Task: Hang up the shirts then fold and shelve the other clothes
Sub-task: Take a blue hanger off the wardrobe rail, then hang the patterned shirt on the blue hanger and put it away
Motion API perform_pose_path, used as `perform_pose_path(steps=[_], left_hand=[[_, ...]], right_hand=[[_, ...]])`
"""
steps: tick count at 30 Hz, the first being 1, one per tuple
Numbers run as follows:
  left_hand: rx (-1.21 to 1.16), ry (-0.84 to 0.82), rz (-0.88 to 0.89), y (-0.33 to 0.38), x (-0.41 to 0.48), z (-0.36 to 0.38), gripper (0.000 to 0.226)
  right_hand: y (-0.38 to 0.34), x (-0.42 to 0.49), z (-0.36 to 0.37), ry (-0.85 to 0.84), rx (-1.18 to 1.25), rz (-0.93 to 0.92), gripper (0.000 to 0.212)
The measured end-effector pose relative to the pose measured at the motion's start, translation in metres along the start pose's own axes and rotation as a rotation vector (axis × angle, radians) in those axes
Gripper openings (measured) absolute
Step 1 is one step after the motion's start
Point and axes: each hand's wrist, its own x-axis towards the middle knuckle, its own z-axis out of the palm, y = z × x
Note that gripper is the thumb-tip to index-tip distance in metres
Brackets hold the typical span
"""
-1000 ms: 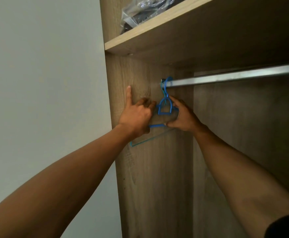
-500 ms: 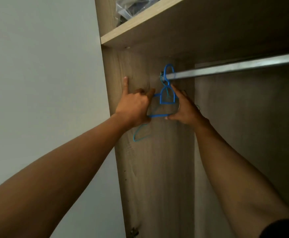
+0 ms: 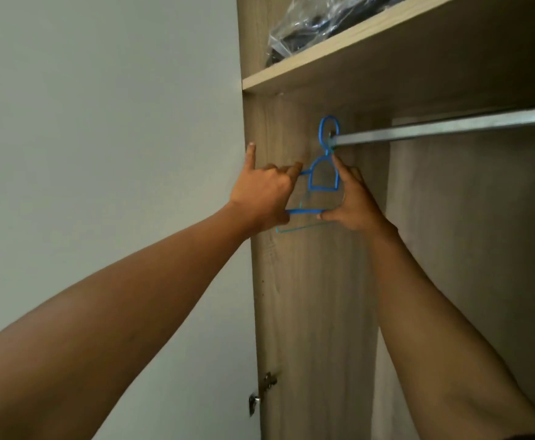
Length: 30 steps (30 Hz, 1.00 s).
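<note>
The left hand [image 3: 263,195] grips the left arm of the empty blue hanger [image 3: 323,188], forefinger pointing up the wardrobe panel [image 3: 291,281]. The right hand [image 3: 351,201] pinches the hanger between forefinger and thumb, with the hook looped round the end of the rail [image 3: 450,130]. No shirt shows, so hanging, folding and shelving all seem still ahead; compared with a second ago, the hook stands higher on the rail end.
</note>
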Motion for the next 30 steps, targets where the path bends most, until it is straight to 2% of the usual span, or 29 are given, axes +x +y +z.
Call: perform_pose_path(steps=[6,9,14,21,26,30], left_hand=[[-0.075,-0.028,-0.168,-0.034,-0.113,-0.045,0.098],[-0.076,-0.052,-0.266,-0.062,-0.172,-0.084,0.099],[0.015,-0.11,-0.429,-0.124,-0.283,-0.164,0.097],[0.212,-0.143,-0.605,-0.186,-0.437,-0.269,0.095],[0.29,-0.191,-0.731,-0.217,-0.522,-0.308,0.097],[0.293,-0.219,-0.808,-0.238,-0.587,-0.312,0.097]], right_hand=[[-0.115,-0.069,0.018,-0.138,-0.023,-0.071,0.131],[-0.185,-0.094,0.024,-0.17,-0.04,-0.188,0.127],[-0.315,-0.128,0.044,-0.245,-0.023,-0.385,0.128],[-0.485,-0.185,0.073,-0.227,-0.018,-0.647,0.128],[-0.573,-0.225,0.099,-0.263,0.015,-0.763,0.125],[-0.625,-0.256,0.139,-0.289,0.002,-0.847,0.124]])
